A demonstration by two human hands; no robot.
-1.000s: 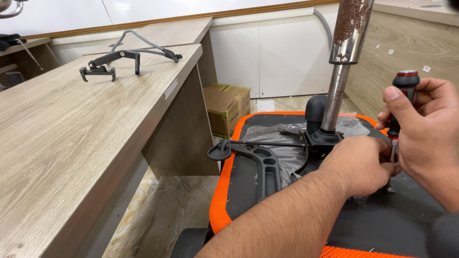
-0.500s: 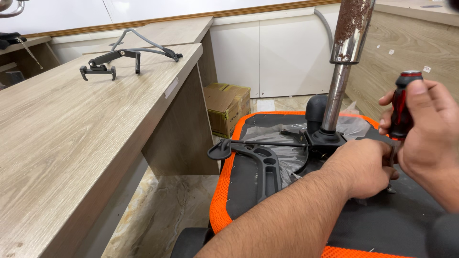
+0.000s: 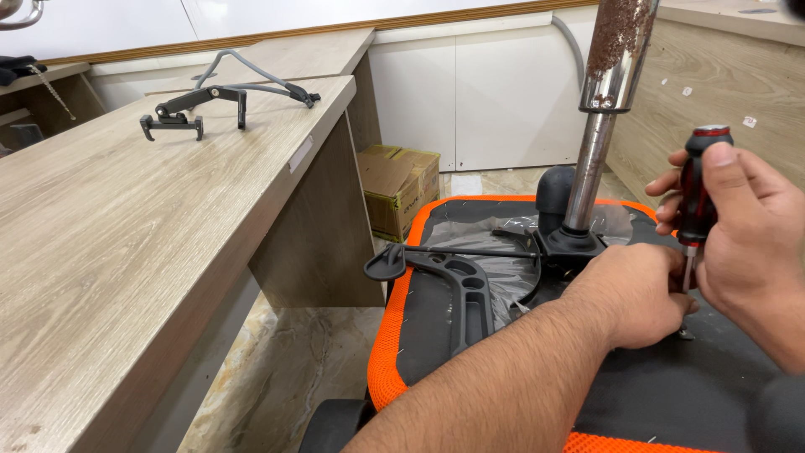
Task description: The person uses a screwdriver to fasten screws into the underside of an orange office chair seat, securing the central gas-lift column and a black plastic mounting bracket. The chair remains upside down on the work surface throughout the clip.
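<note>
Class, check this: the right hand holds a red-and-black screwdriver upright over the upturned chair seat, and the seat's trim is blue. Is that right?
Not quite. The seat's trim is orange, not blue, as the head view shows. The rest holds: the right hand holds the red-and-black screwdriver upright over the upturned seat.

Your right hand point(image 3: 746, 235) grips a screwdriver point(image 3: 700, 189) with a red-and-black handle and silver cap. Under your left hand point(image 3: 637, 294) lies a black seat point(image 3: 671, 394) edged in orange mesh. Just beyond stands a chrome post point(image 3: 608, 101) speckled with brown rust. Left of both hands, the desk point(image 3: 126, 252) is pale wood-grain.
</note>
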